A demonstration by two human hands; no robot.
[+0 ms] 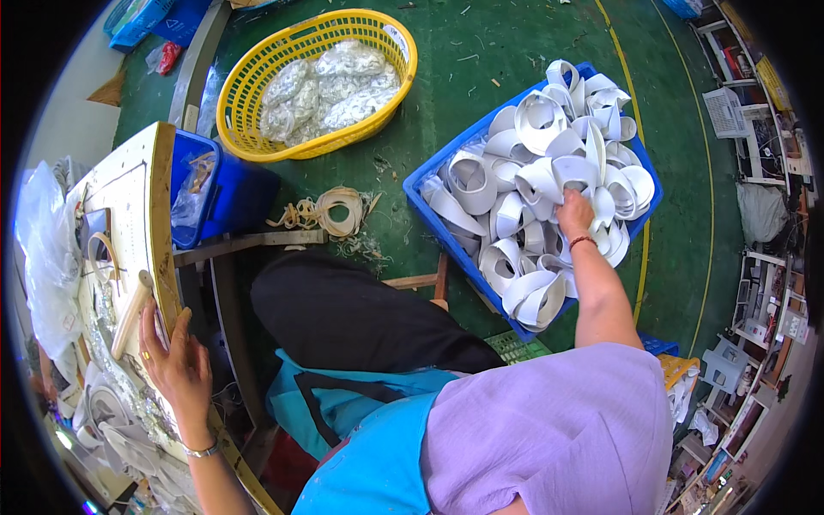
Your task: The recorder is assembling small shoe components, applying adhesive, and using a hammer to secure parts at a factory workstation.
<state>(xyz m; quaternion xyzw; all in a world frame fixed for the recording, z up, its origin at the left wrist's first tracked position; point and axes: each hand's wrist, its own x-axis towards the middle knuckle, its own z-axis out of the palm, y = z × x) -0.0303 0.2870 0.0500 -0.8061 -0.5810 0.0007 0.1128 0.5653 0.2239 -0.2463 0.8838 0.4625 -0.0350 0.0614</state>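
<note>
My right hand (576,216) reaches into a blue crate (439,232) heaped with white curved bands (538,122), which look like stiff rings or visor pieces. Its fingers are closed on one white band (573,169) in the heap, and the fingertips are partly hidden among the pieces. On the left, my left hand (178,360) lies at the edge of the worktable (159,206), fingers stretched out. They touch or lie right beside a pale wooden stick (131,313) with a rounded end. Nothing shows gripped in that hand.
A yellow basket (230,129) of clear bags with whitish contents stands on the green floor. Next to the table is a blue bin (245,190). A coil of beige strip (341,212) lies among scraps. White pieces (112,412) and plastic (43,257) cover the table; shelves line the right.
</note>
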